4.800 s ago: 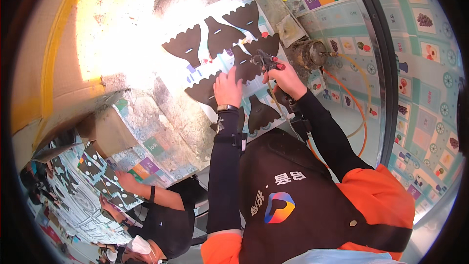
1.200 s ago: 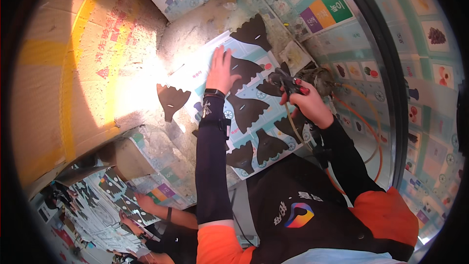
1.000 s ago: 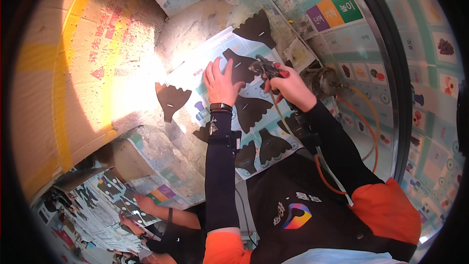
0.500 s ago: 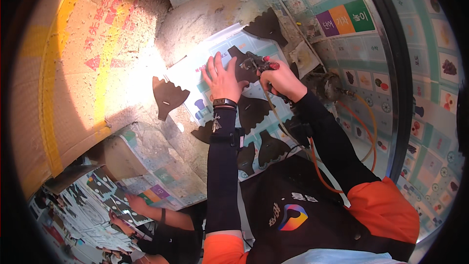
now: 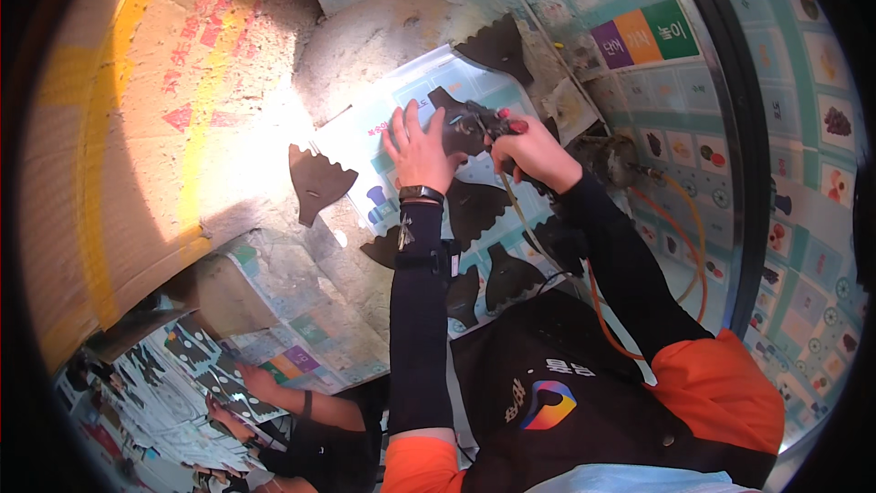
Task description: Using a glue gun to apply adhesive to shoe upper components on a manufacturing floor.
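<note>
My right hand [image 5: 538, 155] is wrapped round a black spray gun [image 5: 484, 119] with red knobs, a thin hose trailing from it. Its front end is over a dark brown, scallop-edged cut piece [image 5: 443, 98], partly hidden by the gun. My left hand [image 5: 420, 155], fingers spread, rests on the pale printed sheet [image 5: 401, 96] at the left edge of that piece. Similar dark pieces lie around: one at the far right [image 5: 497, 50], one on the left [image 5: 319, 183], and several nearer me, such as one below my hands [image 5: 479, 210].
A big cardboard sheet [image 5: 137, 155] with yellow tape stands on the left. Printed panels [image 5: 675, 110] wall the right side, with orange hoses [image 5: 598, 310] hanging before them. At the lower left, another person's arm [image 5: 306, 406] is beside a pile of cut sheets [image 5: 164, 393].
The spray gun and my right hand have shifted slightly to the right and toward me. My left hand stays spread in nearly the same place.
</note>
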A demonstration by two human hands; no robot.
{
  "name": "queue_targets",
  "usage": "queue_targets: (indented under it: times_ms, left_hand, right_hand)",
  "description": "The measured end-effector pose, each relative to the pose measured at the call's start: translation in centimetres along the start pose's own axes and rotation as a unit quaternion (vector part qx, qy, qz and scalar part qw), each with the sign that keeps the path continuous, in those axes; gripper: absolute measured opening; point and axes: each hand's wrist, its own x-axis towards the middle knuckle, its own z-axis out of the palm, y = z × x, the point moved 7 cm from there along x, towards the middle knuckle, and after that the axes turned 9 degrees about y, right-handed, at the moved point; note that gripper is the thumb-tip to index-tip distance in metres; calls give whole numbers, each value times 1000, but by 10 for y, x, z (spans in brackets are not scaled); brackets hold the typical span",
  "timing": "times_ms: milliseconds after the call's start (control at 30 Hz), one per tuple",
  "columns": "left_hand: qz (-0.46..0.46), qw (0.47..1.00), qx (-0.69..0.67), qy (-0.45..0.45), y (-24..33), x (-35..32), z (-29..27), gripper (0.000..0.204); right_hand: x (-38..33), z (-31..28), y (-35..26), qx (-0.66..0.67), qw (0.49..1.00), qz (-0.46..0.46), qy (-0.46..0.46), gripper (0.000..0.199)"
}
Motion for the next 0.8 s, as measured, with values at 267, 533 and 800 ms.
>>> queue_targets:
  times_ms: [267, 533, 800]
  left_hand:
    - [-311, 928, 85, 188, -182, -54, -82, 70]
    - [-259, 960, -37, 97, -206, -28, -88, 42]
    - [-362, 859, -362, 24, -135, -58, -21, 36]
  right_hand:
    - [-57, -36, -12, 44, 998, 4, 46, 40]
    - [-65, -23, -13, 53, 998, 1, 42, 41]
    - [-66, 29, -18, 71, 997, -5, -23, 38]
